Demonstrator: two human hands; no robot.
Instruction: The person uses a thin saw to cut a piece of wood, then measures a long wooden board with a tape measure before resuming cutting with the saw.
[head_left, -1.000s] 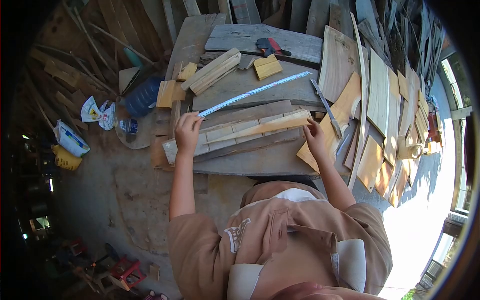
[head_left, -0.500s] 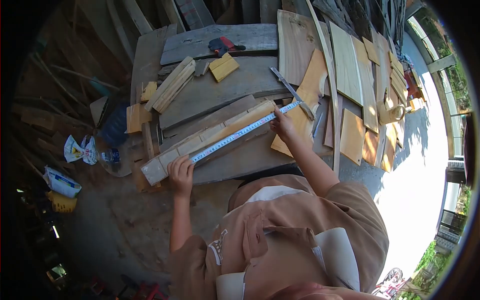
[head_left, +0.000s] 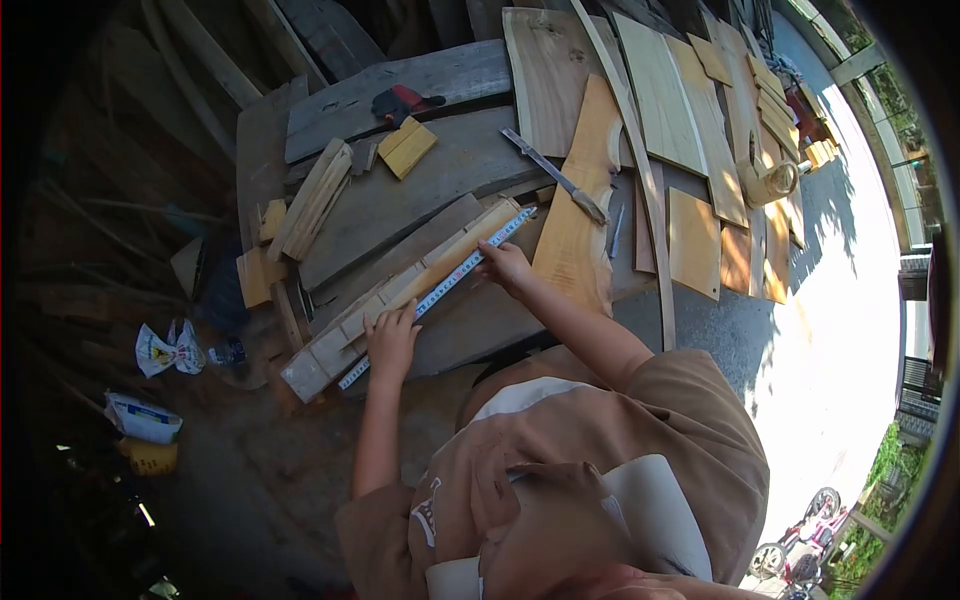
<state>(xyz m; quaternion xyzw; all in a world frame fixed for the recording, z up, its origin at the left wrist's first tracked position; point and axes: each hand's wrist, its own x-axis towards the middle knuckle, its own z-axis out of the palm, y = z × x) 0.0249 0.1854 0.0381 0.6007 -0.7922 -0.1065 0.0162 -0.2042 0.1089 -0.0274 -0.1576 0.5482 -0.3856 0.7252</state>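
Observation:
A white-and-blue tape measure (head_left: 446,288) lies stretched out slantwise along the near side of a long pale wooden bar (head_left: 440,264) with lines across it. My left hand (head_left: 392,342) is closed on the tape near its lower-left part, and a short length sticks out below the hand. Farther up, my right hand (head_left: 505,266) pinches the tape close to the bar's upper-right end. The fingertips of both hands are partly hidden by the hands themselves. Under the bar are darker planks (head_left: 420,235).
To the right lie an orange-brown board (head_left: 572,235), a long narrow tool (head_left: 556,176), a thin strip (head_left: 650,190) and several pale boards (head_left: 658,105). Beyond the bar are stacked sticks (head_left: 313,200), a yellow block (head_left: 407,148) and a red-and-black glove (head_left: 403,102). A masking tape roll (head_left: 772,184) sits far right.
My left hand has moved right and up along the bar, and the tape now extends past it at the lower left. My right hand and the tape's upper end have shifted down-left. The view has shifted too.

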